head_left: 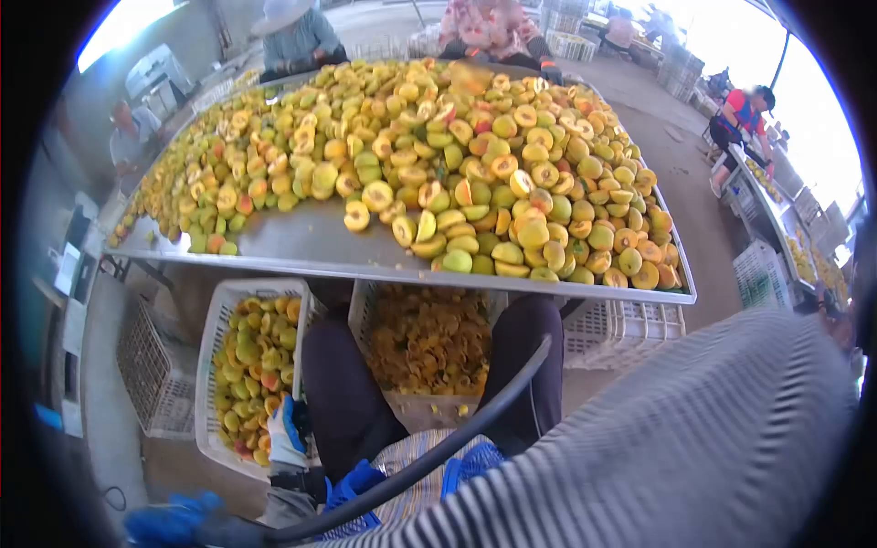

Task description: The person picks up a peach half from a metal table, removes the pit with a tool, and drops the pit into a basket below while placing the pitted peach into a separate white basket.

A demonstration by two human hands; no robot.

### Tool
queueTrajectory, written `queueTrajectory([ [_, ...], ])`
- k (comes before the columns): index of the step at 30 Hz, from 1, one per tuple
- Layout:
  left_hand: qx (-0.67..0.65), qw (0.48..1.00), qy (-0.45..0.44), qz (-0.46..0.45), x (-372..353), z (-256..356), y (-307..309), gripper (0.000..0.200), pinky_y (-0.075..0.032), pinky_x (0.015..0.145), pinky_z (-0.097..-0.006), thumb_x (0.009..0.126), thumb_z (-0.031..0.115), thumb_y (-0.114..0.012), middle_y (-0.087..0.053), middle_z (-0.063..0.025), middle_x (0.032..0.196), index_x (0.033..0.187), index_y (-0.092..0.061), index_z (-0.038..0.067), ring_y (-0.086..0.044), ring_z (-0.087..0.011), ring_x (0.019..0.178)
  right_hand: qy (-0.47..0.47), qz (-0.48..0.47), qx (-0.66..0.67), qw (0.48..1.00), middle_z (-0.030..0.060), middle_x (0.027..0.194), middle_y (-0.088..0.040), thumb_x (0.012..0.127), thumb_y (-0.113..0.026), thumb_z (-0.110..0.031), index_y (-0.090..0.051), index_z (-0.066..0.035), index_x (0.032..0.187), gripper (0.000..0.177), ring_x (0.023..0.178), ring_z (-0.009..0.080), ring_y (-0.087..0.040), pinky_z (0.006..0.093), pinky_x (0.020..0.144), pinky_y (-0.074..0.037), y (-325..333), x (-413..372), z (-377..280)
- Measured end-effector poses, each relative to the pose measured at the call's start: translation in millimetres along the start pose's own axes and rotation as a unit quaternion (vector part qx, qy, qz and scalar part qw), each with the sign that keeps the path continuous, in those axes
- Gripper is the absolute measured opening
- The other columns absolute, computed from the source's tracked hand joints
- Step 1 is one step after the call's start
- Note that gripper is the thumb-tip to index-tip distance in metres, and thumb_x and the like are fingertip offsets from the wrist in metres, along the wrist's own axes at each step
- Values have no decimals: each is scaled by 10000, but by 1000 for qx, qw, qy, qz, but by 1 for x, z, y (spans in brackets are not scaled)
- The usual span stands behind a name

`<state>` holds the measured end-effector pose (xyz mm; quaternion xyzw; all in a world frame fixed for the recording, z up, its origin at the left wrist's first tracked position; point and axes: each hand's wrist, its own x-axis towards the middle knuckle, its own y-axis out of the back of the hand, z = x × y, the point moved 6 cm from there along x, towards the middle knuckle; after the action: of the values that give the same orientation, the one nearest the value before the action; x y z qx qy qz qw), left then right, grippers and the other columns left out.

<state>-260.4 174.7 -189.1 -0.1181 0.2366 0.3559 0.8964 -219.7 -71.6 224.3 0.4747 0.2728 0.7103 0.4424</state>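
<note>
My left hand point(288, 434), in a white and blue glove with a dark cuff, is low at the right side of a white crate point(206, 365) of whole and cut yellow-green fruit. It is against the fruit point(247, 356) or the crate's edge; its fingers are too small and partly hidden to make out a grip. A striped grey sleeve point(658, 429) fills the lower right, close to the camera, and my right hand does not show. Ahead, a metal table point(320, 239) bears a large heap of halved and whole fruit point(438, 164).
Between my knees stands a crate of brown scraps point(429, 347). A dark curved tube or strap point(448, 438) crosses my lap; a blurred blue object point(174, 521) is at lower left. Empty crates point(630, 320) stand under the table. People work across it point(489, 27) and at right point(744, 123).
</note>
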Motion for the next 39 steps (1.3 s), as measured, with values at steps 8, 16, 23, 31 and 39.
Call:
queueTrajectory([
  [8,140,975,-165,-42,7,27,-22,311,-485,515,-302,914,335,-597,-644,-82,696,864,-652,33,-584,-177,534,-9,-22,-21,999,94,742,-574,916,-520,-327,-588,-26,974,315,642,212,-586,369,580,-496,-5,-23,-13],
  [16,-59,998,-17,-28,-5,1,5,279,-495,550,-301,901,327,-622,-638,-35,706,856,-668,56,-589,-141,587,-15,-36,-134,990,88,760,-573,928,-509,-345,-599,-34,1028,339,646,205,-578,363,598,-508,-5,-48,-41],
  [23,-73,995,35,-59,16,-29,51,414,-526,571,-425,919,417,-544,-628,-144,821,947,-604,8,-610,-298,630,-258,-225,-93,935,53,726,-567,858,-525,-130,-560,9,1203,374,652,225,-575,414,566,-404,49,-176,34],
  [31,1,999,26,45,8,9,42,316,-507,515,-362,907,357,-609,-647,-80,790,958,-627,45,-600,-227,587,-648,-278,-109,701,149,814,-674,784,-686,-268,-574,-98,1270,526,768,342,-655,444,732,-504,71,-338,81],
  [39,-8,997,61,48,-6,-15,56,277,-467,473,-294,892,355,-649,-630,-23,760,953,-651,85,-579,-155,577,-560,-211,-23,801,182,767,-657,777,-709,-287,-615,-65,1212,498,750,350,-650,440,702,-497,-42,-298,83],
])
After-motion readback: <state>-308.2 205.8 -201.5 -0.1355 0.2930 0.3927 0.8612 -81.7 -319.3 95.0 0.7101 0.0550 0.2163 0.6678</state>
